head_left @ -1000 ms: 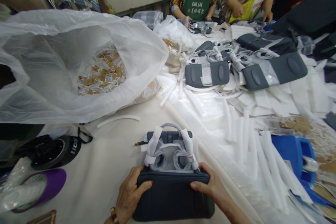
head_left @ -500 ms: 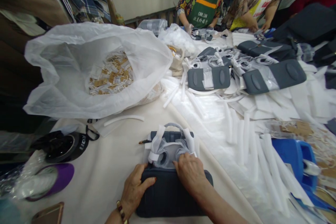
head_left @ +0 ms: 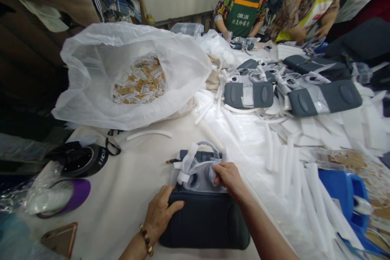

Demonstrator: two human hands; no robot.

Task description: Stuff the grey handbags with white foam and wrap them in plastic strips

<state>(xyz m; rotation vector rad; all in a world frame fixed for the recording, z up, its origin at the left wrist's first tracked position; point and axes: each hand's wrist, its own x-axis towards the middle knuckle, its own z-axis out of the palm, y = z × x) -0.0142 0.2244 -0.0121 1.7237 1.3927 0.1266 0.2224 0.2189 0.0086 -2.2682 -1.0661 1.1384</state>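
Note:
A dark blue handbag [head_left: 204, 221] lies on the table right in front of me. My left hand [head_left: 161, 211] grips its upper left edge, thumb on the front and fingers round the side. Above the bag body sit a handle [head_left: 209, 145] and coiled straps in clear film and white foam, with a second wrapped coil [head_left: 192, 179] on the left. My right hand [head_left: 227, 176] is closed on the right-hand wrapped strap coil [head_left: 211, 174], its fingertips pinching the film. A small dark tassel or zip pull [head_left: 172, 161] sticks out at the left.
A big white plastic bag [head_left: 91, 115] of brown tags stands at the back left. Wrapped grey bags [head_left: 248, 94] and white foam strips [head_left: 284, 166] cover the right side. A blue container [head_left: 335, 187], purple cap [head_left: 82, 193] and phone [head_left: 61, 239] lie around. Two people work across the table.
My right hand has lifted off the bag's top edge and moved up onto the right strap coil, uncovering the bag's right end. My left hand keeps its hold. The view has shifted slightly.

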